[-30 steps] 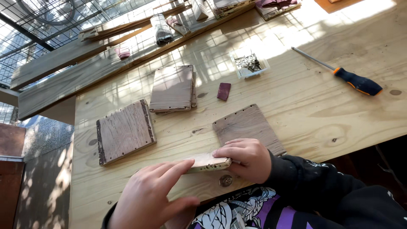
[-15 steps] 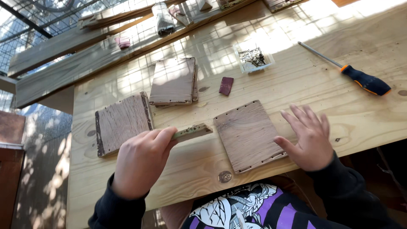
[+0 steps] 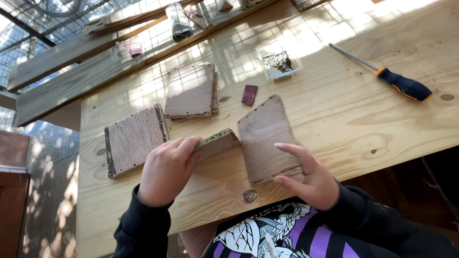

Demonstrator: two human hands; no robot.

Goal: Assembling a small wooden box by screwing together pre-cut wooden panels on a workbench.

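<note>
left hand closed round a thin green-edged strip, fingers over its near end, strip's far end butting the left edge of a brown panel at mid-bench. right hand spread open, fingers and thumb pinching the panel's near right corner; panel looks tipped up off the bench, can't tell how far. 2nd panel lies flat just left of the left hand, dark worn edge along its left side. 3rd panel lies further back, w/ another piece under it. small dark red block between 3rd panel and held panel, touching neither. clear tray of nails behind that. screwdriver, dark handle w/ orange trim, well off to the right, shaft pointing back-left. grey planks along the far-left bench edge.
</note>
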